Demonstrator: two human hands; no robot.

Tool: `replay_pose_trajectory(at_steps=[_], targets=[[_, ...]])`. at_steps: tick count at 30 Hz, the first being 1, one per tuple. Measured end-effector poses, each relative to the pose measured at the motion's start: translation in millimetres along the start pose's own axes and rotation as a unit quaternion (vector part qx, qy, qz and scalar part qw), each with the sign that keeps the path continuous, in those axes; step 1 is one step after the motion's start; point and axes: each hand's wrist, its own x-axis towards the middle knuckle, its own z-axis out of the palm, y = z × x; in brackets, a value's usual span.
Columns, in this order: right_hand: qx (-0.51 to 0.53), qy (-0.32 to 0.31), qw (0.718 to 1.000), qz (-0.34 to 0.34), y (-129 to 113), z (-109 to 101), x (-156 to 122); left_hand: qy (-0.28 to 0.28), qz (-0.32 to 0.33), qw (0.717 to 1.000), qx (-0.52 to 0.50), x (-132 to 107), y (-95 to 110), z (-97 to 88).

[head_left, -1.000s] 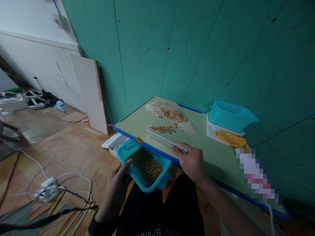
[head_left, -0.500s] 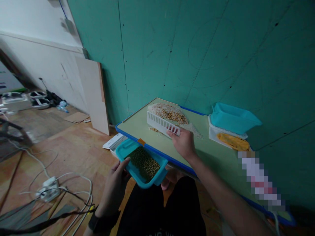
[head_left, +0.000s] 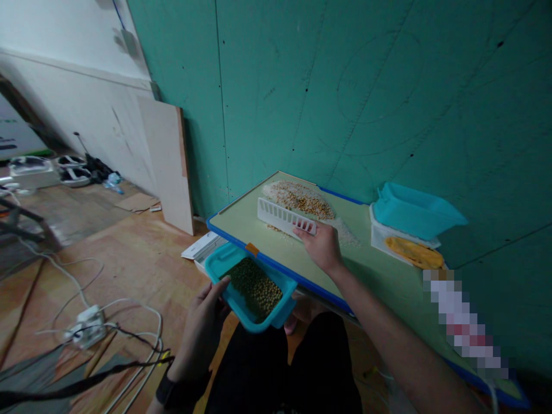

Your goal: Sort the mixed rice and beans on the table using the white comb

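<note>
My left hand [head_left: 202, 328] grips a teal plastic box [head_left: 250, 290] full of yellowish beans and holds it just below the near edge of a low green table [head_left: 379, 270] with a blue rim. My right hand [head_left: 321, 246] is closed on the end of a white slotted tray [head_left: 284, 217] that stands on edge on the tabletop. Behind that tray lies a pile of mixed beans and white grains [head_left: 299, 196]. A few loose beans [head_left: 273, 229] lie in front of it.
At the table's right stand a teal container [head_left: 414, 210] on a white one and a yellow lid [head_left: 414, 252]. A wooden board [head_left: 166, 164] leans on the green wall. A power strip [head_left: 88, 326] and cables lie on the floor at left.
My right hand moved the white tray away from the table's near edge toward the pile and stood it on edge. The teal box stayed put in my left hand.
</note>
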Motion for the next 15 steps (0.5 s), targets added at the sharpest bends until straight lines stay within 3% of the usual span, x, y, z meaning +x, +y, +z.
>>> replay_pose_trajectory(at_steps=[15], targets=[[0.092,-0.039,0.995,0.025,-9.2,4.8,-4.3,-0.002,-0.004,1.000,0.002,4.0,-2.6,-6.0]])
